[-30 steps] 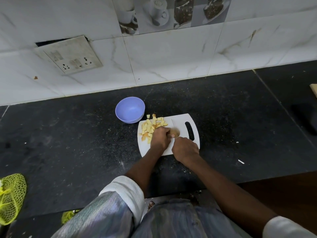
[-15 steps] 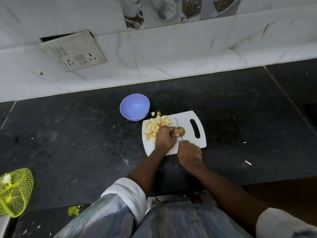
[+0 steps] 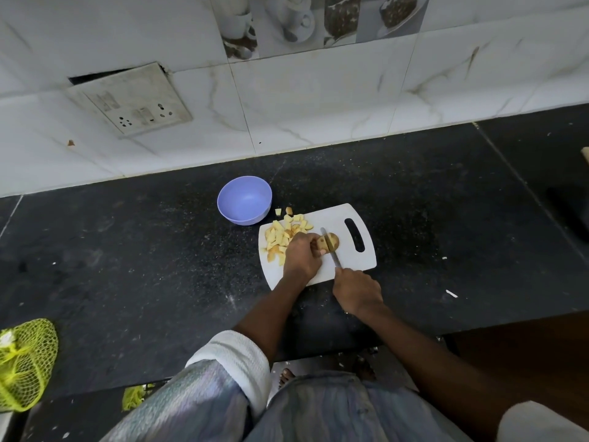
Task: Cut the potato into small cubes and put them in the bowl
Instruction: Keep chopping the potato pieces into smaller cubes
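No readable text, brand, number or sign anywhere. Switch plate (image 3: pixel 129 98) on wall: sockets and switches only, faint marks too blurred to read. Picture tiles (image 3: pixel 318 20) show cups and cake, no lettering. Bowl (image 3: pixel 244 200), board (image 3: pixel 338 218), knife (image 3: pixel 331 250): no legible label or print.

The knife (image 3: pixel 331 252) handle is hidden inside the right hand (image 3: pixel 357 291). The left hand (image 3: pixel 301 256) covers part of the potato (image 3: pixel 330 242) and some cut pieces (image 3: pixel 282 239). The left edge cuts off a yellow net bag (image 3: pixel 25 362).
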